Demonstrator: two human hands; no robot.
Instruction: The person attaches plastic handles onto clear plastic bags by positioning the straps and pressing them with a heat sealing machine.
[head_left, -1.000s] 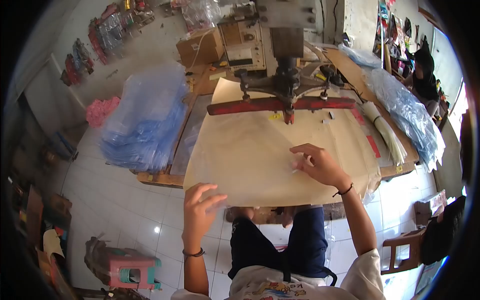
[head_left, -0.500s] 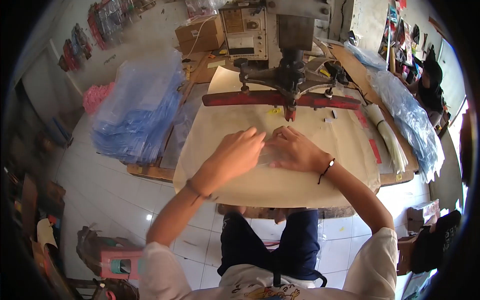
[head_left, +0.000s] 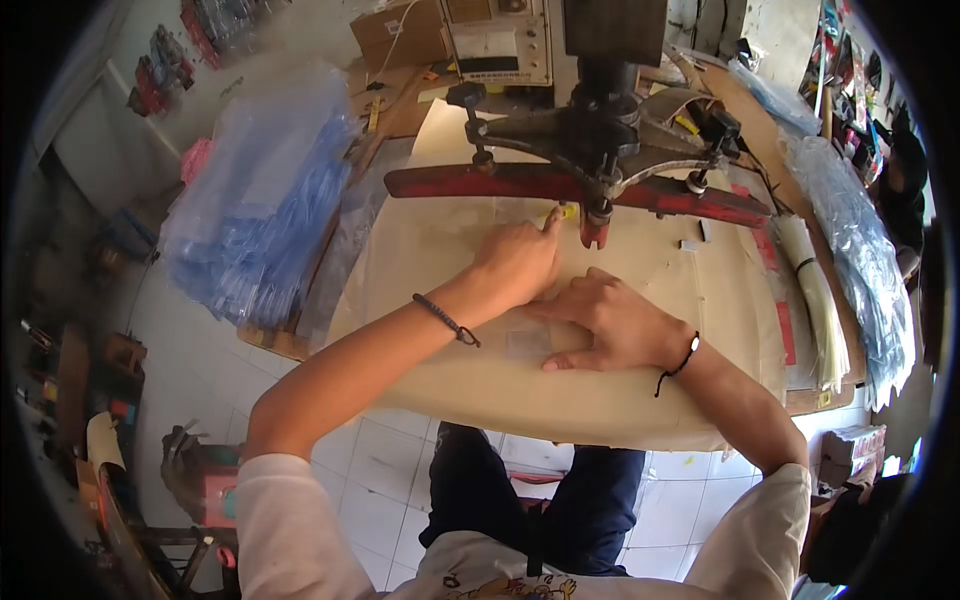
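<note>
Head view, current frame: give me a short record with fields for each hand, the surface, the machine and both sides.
Left hand: the person's left hand over the sheet, one finger extended toward a small yellow label; grip unclear
Right hand: the person's right hand low over the sheet, thumb spread from fingers
Surface: broad tan paper-like sheet
Machine: long worn red bar beyond the hands, under a dark metal bracket
Left side: stacked bluish clear plastic sheets
Right side: long pale bundle of thin strips; crumpled clear plastic

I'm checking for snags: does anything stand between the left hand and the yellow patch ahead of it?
Nothing visible does. The left hand has one finger extended close to the yellow patch, though contact is unclear; the red bar shows beyond, not between.
</note>
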